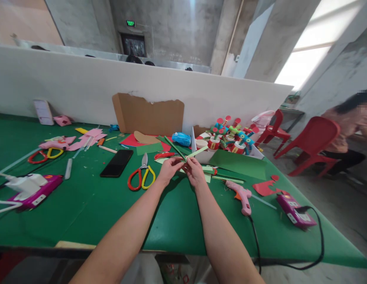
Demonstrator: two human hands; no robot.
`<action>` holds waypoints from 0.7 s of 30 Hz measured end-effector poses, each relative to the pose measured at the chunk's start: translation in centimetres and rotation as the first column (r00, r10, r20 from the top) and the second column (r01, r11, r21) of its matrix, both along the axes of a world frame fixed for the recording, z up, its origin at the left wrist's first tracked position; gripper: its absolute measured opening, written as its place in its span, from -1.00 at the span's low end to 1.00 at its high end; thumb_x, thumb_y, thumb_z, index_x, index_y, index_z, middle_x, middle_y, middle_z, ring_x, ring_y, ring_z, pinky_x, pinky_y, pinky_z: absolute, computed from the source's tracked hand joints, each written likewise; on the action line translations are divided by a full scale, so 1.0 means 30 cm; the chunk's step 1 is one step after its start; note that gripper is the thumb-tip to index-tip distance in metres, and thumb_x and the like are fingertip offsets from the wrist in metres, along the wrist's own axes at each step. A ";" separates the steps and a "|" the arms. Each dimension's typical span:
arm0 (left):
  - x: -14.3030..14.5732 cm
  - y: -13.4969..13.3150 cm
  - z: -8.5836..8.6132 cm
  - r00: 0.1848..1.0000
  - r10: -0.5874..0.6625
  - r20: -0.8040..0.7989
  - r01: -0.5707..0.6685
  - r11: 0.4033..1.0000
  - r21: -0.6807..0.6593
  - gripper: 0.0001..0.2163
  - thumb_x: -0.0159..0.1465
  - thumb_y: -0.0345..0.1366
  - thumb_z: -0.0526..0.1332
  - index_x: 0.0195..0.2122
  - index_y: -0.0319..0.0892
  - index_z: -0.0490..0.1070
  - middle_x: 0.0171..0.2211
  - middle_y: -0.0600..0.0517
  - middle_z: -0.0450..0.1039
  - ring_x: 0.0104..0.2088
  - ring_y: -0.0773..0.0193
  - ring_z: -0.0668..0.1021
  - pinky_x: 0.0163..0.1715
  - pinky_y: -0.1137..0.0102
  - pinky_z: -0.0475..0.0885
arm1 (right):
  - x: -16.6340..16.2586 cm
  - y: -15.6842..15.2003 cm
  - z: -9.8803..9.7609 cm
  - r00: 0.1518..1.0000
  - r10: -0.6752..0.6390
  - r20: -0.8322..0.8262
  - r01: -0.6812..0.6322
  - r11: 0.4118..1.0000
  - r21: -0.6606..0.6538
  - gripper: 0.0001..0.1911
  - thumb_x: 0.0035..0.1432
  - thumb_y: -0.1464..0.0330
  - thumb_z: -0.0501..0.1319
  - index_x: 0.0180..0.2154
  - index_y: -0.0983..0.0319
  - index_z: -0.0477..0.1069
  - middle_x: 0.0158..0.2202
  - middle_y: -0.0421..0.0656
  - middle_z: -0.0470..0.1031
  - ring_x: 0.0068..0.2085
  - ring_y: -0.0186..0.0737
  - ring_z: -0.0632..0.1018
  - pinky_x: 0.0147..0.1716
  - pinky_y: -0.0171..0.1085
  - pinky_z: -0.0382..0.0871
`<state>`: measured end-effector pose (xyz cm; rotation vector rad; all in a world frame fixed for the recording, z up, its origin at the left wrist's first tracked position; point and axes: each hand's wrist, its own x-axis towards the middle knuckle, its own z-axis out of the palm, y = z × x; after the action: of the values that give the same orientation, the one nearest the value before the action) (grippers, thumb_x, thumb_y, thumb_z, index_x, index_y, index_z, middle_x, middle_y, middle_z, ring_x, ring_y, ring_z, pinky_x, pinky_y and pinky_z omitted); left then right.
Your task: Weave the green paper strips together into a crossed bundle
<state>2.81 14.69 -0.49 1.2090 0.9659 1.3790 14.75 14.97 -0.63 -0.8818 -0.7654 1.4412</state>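
My left hand [169, 170] and my right hand [195, 172] meet over the middle of the table, fingers pinched together. Between them are two narrow paper strips that cross at the fingertips: a dark green strip [175, 147] slanting up to the left and a light green strip [198, 151] slanting up to the right. The fingers partly cover the crossing. Red-and-yellow-handled scissors [142, 175] lie left of my left hand. Beyond the hands is a red-handled tool [165, 156], partly hidden. Further light green strips [227, 178] lie right of my right hand.
A pink glue gun [242, 196] with a cord lies at right, near a purple power strip [295, 213]. Behind stands a white box [201, 157] of paper-spring figures [227, 136]. A black phone [116, 163] lies left. A person [345, 126] sits beyond red chairs [315, 138].
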 end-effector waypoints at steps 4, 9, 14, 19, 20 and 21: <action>-0.001 -0.001 0.005 1.000 0.022 0.004 -0.022 1.000 0.001 -0.73 -0.07 -0.19 0.37 -0.37 -0.23 0.51 -0.45 0.03 0.51 -0.44 0.34 0.46 -0.42 0.45 0.38 | -0.008 0.003 -0.009 1.000 0.016 0.010 -0.016 1.000 -0.003 -0.68 -0.21 0.16 0.43 -0.42 0.18 0.45 -0.54 -0.31 0.44 -0.48 -0.37 0.45 -0.35 -0.29 0.42; 0.002 -0.006 0.010 1.000 -0.021 0.007 0.021 1.000 -0.008 -0.68 -0.08 -0.17 0.38 -0.31 -0.23 0.51 -0.47 0.06 0.48 -0.47 0.37 0.44 -0.45 0.46 0.35 | -0.020 0.009 -0.014 0.999 -0.031 -0.025 0.032 0.999 0.023 -0.67 -0.24 0.17 0.44 -0.45 0.18 0.43 -0.53 -0.31 0.45 -0.48 -0.37 0.45 -0.37 -0.31 0.40; 0.000 0.002 0.004 0.998 0.049 -0.041 -0.048 0.998 0.039 -0.72 -0.06 -0.18 0.37 -0.34 -0.22 0.51 -0.45 0.05 0.49 -0.42 0.33 0.47 -0.37 0.43 0.39 | -0.019 0.007 -0.015 0.998 -0.051 0.022 0.051 0.998 0.026 -0.65 -0.24 0.19 0.44 -0.41 0.18 0.40 -0.55 -0.33 0.42 -0.52 -0.40 0.42 -0.41 -0.33 0.39; -0.018 0.015 0.001 0.962 0.193 -0.192 -0.161 0.972 0.174 -0.79 -0.02 -0.23 0.34 -0.36 -0.19 0.52 -0.52 0.06 0.47 -0.48 0.32 0.45 -0.43 0.43 0.36 | -0.020 0.007 -0.018 0.993 -0.086 0.082 0.082 0.995 0.059 -0.64 -0.29 0.24 0.45 -0.43 0.18 0.36 -0.57 -0.35 0.40 -0.54 -0.40 0.43 -0.39 -0.31 0.42; -0.020 0.016 0.000 0.953 0.210 -0.217 -0.169 0.967 0.193 -0.81 -0.01 -0.24 0.33 -0.36 -0.19 0.52 -0.52 0.06 0.47 -0.49 0.32 0.45 -0.44 0.43 0.35 | -0.022 0.006 -0.016 0.993 -0.083 0.087 0.076 0.994 0.081 -0.65 -0.29 0.24 0.44 -0.44 0.18 0.37 -0.56 -0.33 0.42 -0.52 -0.39 0.45 -0.36 -0.29 0.44; -0.022 0.016 -0.001 0.947 0.220 -0.234 -0.173 0.963 0.205 -0.82 0.00 -0.24 0.33 -0.36 -0.18 0.53 -0.52 0.05 0.48 -0.50 0.32 0.45 -0.45 0.44 0.35 | -0.023 0.004 -0.014 0.993 -0.075 0.094 0.066 0.992 0.103 -0.67 -0.27 0.24 0.43 -0.45 0.18 0.38 -0.53 -0.31 0.45 -0.50 -0.38 0.46 -0.33 -0.27 0.45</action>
<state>2.15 15.18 -0.52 1.4870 1.1871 1.5202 14.06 15.08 -1.04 -0.8987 -0.8642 1.2939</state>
